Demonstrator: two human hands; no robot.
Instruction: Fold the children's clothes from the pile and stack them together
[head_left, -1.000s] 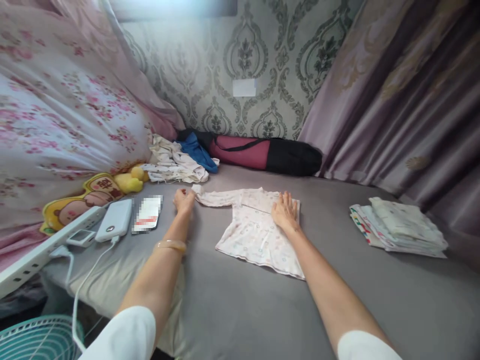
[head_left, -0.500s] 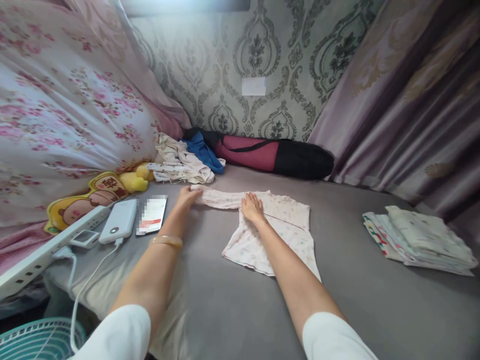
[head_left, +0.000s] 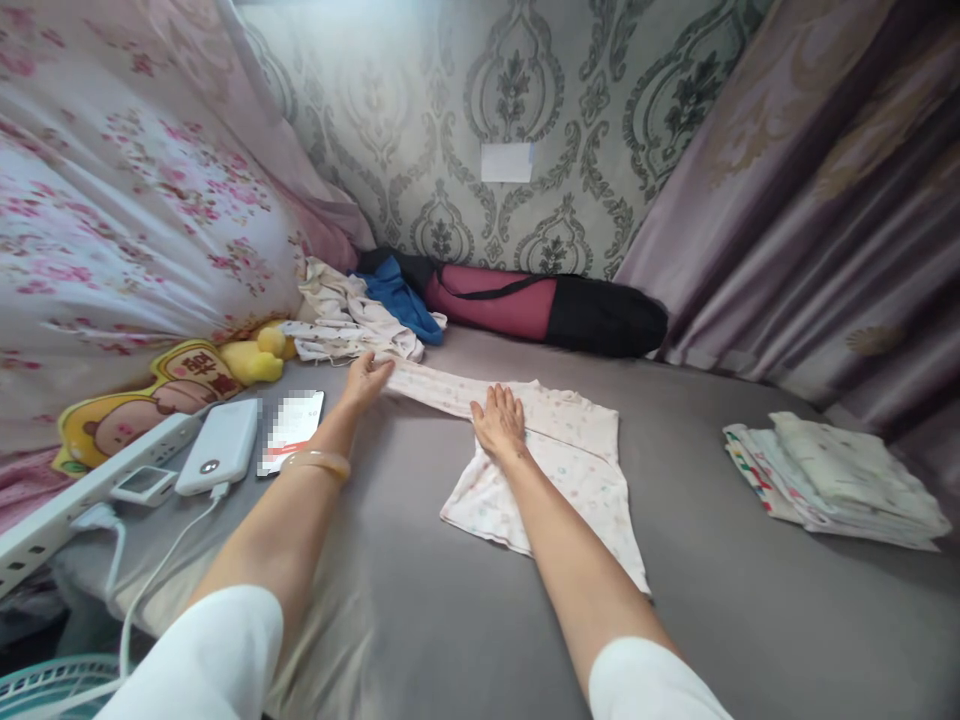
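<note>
A small white long-sleeved shirt [head_left: 574, 455] with a faint print lies spread on the grey bed sheet [head_left: 442, 620]. Its left-hand sleeve stretches out toward the left. The end of that sleeve is pinched in my left hand [head_left: 367, 380], slightly raised from the sheet. My right hand [head_left: 500, 422] rests flat with fingers extended on the shirt where the sleeve meets the body. Part of the shirt's lower body is hidden under my right forearm.
Folded clothes [head_left: 840, 480] are stacked at the right. Rumpled clothes [head_left: 345, 315] and a black-and-red long bag [head_left: 495, 300] lie along the wall. At left are a phone [head_left: 292, 430], a white power bank [head_left: 219, 447] with a cable, a power strip [head_left: 97, 490] and a yellow plush [head_left: 157, 400].
My left hand has drawn the sleeve end slightly left and up, so the sleeve looks straighter. My right hand has shifted a little left on the shirt. The view has moved slightly.
</note>
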